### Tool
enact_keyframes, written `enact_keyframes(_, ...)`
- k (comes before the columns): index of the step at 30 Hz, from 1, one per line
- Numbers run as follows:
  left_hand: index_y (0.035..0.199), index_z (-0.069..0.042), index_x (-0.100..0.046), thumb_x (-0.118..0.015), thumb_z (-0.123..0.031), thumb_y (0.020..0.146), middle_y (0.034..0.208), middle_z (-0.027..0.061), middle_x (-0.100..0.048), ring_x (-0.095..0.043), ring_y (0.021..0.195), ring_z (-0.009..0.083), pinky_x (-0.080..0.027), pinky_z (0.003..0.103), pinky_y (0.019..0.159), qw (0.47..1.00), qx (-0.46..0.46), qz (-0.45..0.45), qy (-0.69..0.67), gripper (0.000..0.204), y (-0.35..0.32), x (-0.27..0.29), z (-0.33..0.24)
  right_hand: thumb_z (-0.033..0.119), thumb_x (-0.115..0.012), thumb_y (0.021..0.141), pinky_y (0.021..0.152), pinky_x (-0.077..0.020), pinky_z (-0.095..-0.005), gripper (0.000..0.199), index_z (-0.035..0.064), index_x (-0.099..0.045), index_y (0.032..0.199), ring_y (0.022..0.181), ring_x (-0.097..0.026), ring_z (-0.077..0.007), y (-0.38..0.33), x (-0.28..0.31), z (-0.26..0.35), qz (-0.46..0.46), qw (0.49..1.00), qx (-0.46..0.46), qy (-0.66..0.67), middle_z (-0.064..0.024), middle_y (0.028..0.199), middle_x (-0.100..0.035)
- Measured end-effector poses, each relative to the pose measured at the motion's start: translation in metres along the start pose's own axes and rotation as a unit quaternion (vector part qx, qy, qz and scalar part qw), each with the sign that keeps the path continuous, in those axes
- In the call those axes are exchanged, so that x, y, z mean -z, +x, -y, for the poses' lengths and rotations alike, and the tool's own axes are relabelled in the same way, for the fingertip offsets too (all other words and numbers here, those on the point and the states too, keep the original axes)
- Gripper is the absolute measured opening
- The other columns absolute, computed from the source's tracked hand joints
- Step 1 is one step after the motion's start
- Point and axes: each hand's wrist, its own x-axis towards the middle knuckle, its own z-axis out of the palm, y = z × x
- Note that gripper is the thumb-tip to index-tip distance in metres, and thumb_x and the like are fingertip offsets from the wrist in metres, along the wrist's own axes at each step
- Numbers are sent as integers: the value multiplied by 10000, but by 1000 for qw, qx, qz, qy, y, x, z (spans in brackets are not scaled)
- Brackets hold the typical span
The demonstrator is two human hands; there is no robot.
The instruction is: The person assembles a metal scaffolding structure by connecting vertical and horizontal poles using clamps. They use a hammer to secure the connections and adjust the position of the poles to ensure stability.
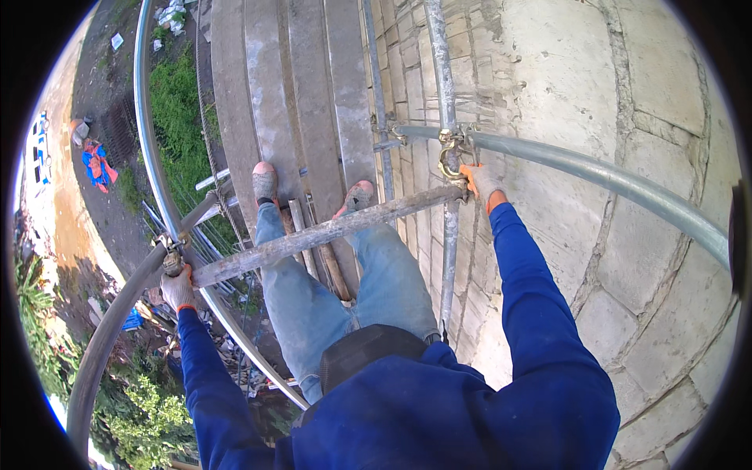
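**Both hands on a rusty crossbar, high on a scaffold**

The person stands on wooden planks beside a stone wall, both arms stretched out and down in blue sleeves. The left hand, in a grey glove w/ orange cuff, has its grip closed around the left end of the rusty bar, just under a metal clamp on the outer rail. The right hand, same glove, holds the bar's right end closed, next to the clamp on the upright pole. The bar lies approx. level across the legs, in front of the knees.
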Motion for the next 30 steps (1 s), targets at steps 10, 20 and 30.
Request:
enact_keyframes(10, 1122, -12, -658, -816, -187, 749, 951, 80, -711, -665, 801, 154, -545, 313, 712, 963, 6, -75, -257, 441, -44, -21, 45, 350, -677, 770, 776, -546, -401, 416, 74, -734, 1075, 886, -731, -304, -35, -16, 6, -76, 905, 157, -388, -168, 952, -749)
enact_keyframes(20, 1151, 20, -664, -854, -203, 706, 984, 103, -720, -677, 826, 159, -544, 306, 769, 967, 91, 1, -239, 533, -49, 19, 3, 353, -720, 826, 642, -532, -403, 392, -7, -683, 975, 715, -705, -291, 17, -1, -20, -10, 896, 164, -413, -159, 778, -713)
enact_keyframes(30, 1187, 48, -550, -772, -53, 835, 1080, 131, -669, -676, 921, 204, -564, 323, 840, 775, 98, -141, -608, 429, -81, -34, 23, 375, -728, 919, 402, -338, -284, 358, 72, -631, 1083, 468, -458, -110, -16, 25, -64, -19, 995, 90, 25, -9, 725, -614)
